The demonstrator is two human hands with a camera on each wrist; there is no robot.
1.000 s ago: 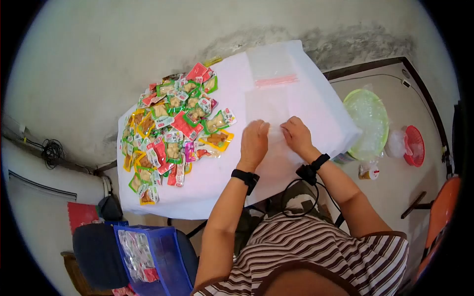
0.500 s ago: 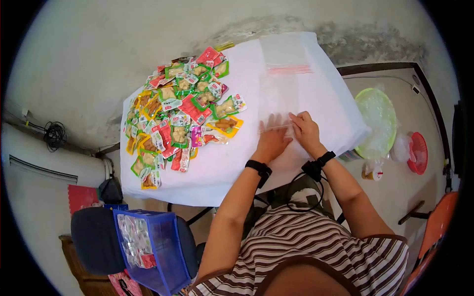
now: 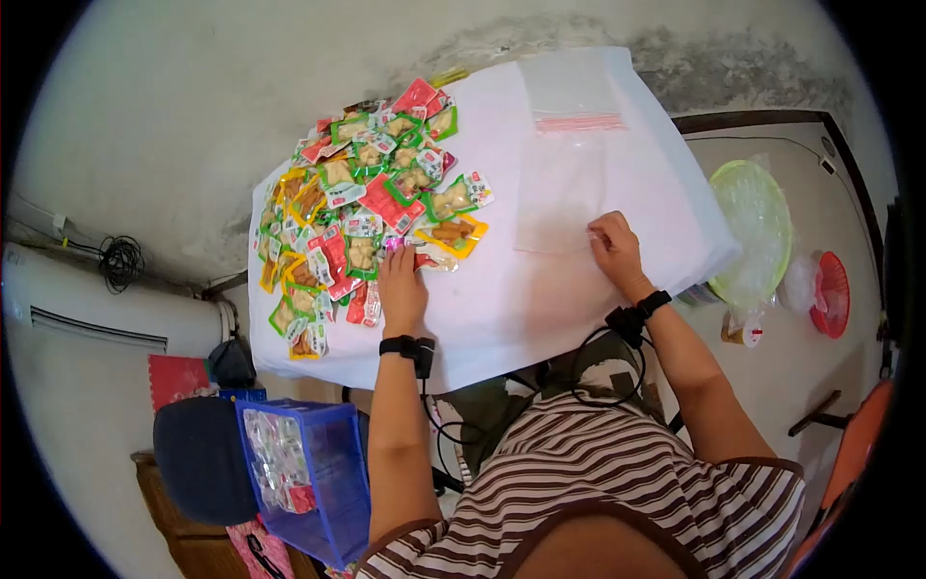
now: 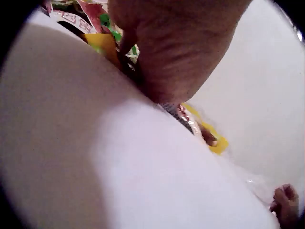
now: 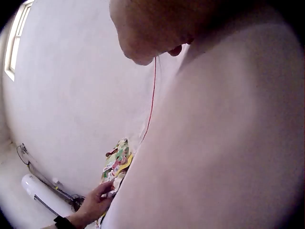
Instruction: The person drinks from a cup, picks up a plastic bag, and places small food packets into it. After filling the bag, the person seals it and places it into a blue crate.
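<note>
At the front right edge of the pile of snack packets (image 3: 362, 253), my left hand (image 3: 403, 294) touches a purple and red packet (image 3: 394, 244) with extended fingers. In the left wrist view that hand (image 4: 176, 52) hides most of what lies under it. A clear plastic bag (image 3: 561, 198) lies flat on the white cloth, and my right hand (image 3: 617, 253) pinches its near right corner with curled fingers. The bag's thin red edge (image 5: 152, 100) runs from beneath the right hand (image 5: 157, 28) in the right wrist view.
Several clear bags with red seal strips (image 3: 579, 123) lie at the table's back. On the floor to the right stand a green basket (image 3: 783, 227) of clear plastic and a red basket (image 3: 834, 294). A blue crate (image 3: 338, 482) with packets is at the lower left.
My left hand has left the clear bag and moved left to the packets. The right hand stays at the bag's corner. The head view has shifted slightly.
</note>
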